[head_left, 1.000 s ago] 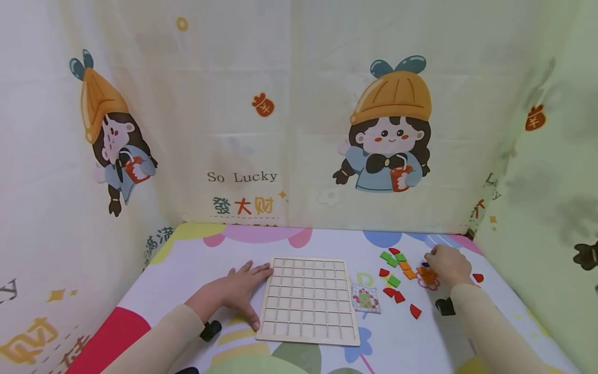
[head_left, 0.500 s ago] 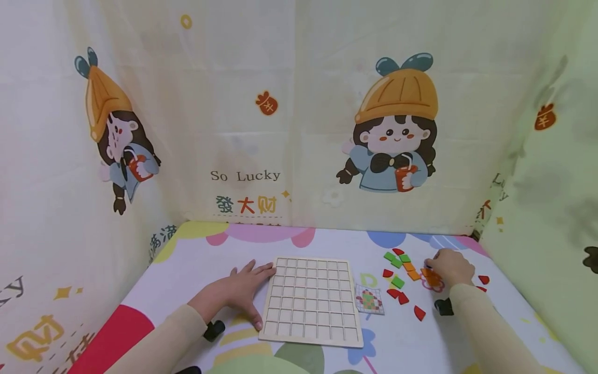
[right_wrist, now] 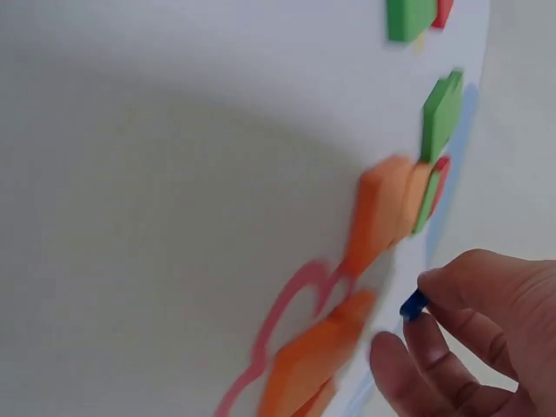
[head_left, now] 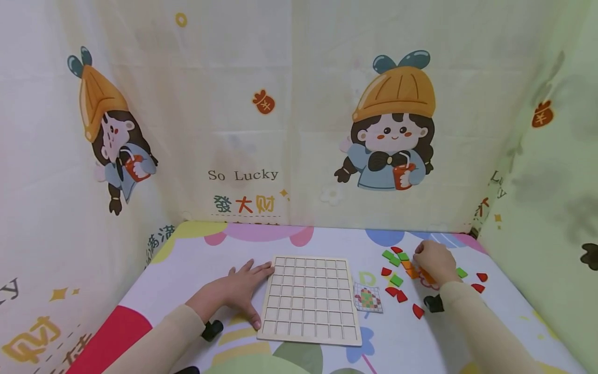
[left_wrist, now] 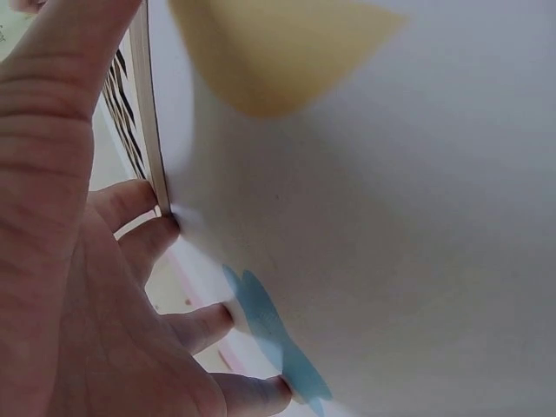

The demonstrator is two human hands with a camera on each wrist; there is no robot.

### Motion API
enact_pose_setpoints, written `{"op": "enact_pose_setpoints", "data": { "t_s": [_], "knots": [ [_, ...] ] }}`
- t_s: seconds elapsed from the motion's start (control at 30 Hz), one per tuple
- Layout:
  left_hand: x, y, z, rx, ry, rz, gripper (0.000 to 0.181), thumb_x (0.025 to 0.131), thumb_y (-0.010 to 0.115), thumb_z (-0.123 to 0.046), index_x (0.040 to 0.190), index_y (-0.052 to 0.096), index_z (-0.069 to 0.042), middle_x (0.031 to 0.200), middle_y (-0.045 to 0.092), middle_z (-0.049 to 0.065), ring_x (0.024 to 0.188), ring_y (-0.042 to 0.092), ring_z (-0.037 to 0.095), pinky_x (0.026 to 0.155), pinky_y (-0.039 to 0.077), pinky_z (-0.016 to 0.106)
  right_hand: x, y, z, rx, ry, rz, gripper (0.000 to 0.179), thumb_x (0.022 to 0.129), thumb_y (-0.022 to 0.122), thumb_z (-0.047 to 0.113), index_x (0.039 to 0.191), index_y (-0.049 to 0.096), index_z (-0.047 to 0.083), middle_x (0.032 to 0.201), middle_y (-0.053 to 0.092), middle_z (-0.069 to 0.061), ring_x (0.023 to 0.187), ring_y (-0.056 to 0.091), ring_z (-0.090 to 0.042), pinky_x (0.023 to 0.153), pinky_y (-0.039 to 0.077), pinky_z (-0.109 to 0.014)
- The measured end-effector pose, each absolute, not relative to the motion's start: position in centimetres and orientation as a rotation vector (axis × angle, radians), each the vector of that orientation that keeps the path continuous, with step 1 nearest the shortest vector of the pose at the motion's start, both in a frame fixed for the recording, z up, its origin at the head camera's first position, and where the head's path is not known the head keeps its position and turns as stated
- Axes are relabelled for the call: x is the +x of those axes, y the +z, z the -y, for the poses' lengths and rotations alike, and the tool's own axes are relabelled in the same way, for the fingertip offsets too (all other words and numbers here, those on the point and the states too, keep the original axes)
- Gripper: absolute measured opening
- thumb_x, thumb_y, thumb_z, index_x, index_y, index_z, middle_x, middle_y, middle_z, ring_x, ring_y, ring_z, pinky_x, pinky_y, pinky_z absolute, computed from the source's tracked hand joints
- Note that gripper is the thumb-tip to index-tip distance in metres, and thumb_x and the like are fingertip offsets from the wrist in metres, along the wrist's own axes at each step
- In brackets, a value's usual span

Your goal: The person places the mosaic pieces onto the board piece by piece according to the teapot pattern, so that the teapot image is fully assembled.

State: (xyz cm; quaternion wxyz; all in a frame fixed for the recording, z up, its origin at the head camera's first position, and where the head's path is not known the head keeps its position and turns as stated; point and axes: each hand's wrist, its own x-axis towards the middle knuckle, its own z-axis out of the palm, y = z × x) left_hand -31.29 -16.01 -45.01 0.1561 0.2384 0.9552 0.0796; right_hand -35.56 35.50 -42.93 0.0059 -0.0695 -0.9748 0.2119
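- Near the tabletop's (head_left: 397, 345) far-right corner, right hand (head_left: 438, 261) pinching a small blue piece (right_wrist: 414, 304).
- Leftward, square pale wooden grid board (head_left: 310, 302) touching the outspread left hand (head_left: 237, 293).

The table (head_left: 196, 265) is covered by a white cloth (head_left: 402, 343), on which large coloured shapes are printed, among them a red patch (head_left: 114, 337) at the left and a blue flower (head_left: 366, 337) near the front. A pale board (head_left: 310, 299), divided into a grid of squares, is laid flat near the middle. A small patterned card (head_left: 368, 298) is placed just beside its right edge. Farther right, green pieces (head_left: 396, 280), orange pieces (head_left: 412, 273) and red rounded pieces (head_left: 418, 311) are scattered, some set close together, others well apart.
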Motion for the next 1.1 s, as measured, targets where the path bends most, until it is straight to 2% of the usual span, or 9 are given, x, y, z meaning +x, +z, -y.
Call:
{"op": "enact_pose_setpoints", "data": {
  "t_s": [0.23, 0.4, 0.57, 0.8, 1.1],
  "knots": [
    [-31.2, -44.9, 15.9, 0.669, 0.243, -2.731, 0.136, 0.052, 0.091, -0.073, 0.163, 0.029, -0.027, 0.174, 0.020, -0.002, 0.157, 0.012, 0.050, 0.110, 0.020, 0.084, -36.3, -43.0, -33.1, -0.058, 0.743, 2.975, 0.018, 0.092, 0.068, 0.008, 0.103, 0.064, -0.006, 0.093, 0.066, -0.019, 0.080, 0.058, -0.029, 0.066, 0.053, -0.035],
    [-31.2, -44.9, 15.9, 0.665, 0.255, -2.732, 0.136, 0.051, 0.092, -0.072, 0.163, 0.029, -0.027, 0.173, 0.021, -0.001, 0.157, 0.011, 0.050, 0.110, 0.020, 0.084, -36.6, -42.9, -31.1, 0.057, 0.752, 2.938, 0.015, 0.087, 0.067, 0.002, 0.100, 0.066, -0.004, 0.093, 0.067, -0.017, 0.082, 0.058, -0.029, 0.072, 0.053, -0.041],
    [-31.2, -45.0, 15.9, 0.670, 0.260, -2.734, 0.136, 0.051, 0.091, -0.073, 0.163, 0.029, -0.027, 0.173, 0.021, -0.001, 0.157, 0.011, 0.050, 0.110, 0.019, 0.084, -37.0, -42.8, -29.2, 0.092, 0.740, 2.964, 0.014, 0.088, 0.069, 0.003, 0.102, 0.067, -0.002, 0.099, 0.069, -0.017, 0.087, 0.060, -0.029, 0.081, 0.055, -0.047],
    [-31.2, -44.9, 16.0, 0.674, 0.265, -2.730, 0.136, 0.052, 0.093, -0.071, 0.163, 0.029, -0.027, 0.173, 0.021, -0.001, 0.157, 0.011, 0.051, 0.111, 0.019, 0.083, -36.8, -42.3, -25.7, 0.148, 0.743, 3.002, 0.016, 0.090, 0.069, 0.000, 0.106, 0.069, -0.001, 0.106, 0.072, -0.018, 0.088, 0.062, -0.028, 0.084, 0.058, -0.046],
    [-31.2, -44.9, 16.0, 0.675, 0.269, -2.729, 0.135, 0.052, 0.092, -0.072, 0.164, 0.029, -0.027, 0.174, 0.020, -0.001, 0.157, 0.011, 0.050, 0.110, 0.020, 0.084, -36.3, -42.6, -20.8, 0.308, 0.768, 2.968, 0.014, 0.086, 0.071, -0.004, 0.099, 0.072, 0.002, 0.096, 0.074, -0.010, 0.088, 0.065, -0.024, 0.087, 0.058, -0.046]
  ]
}}
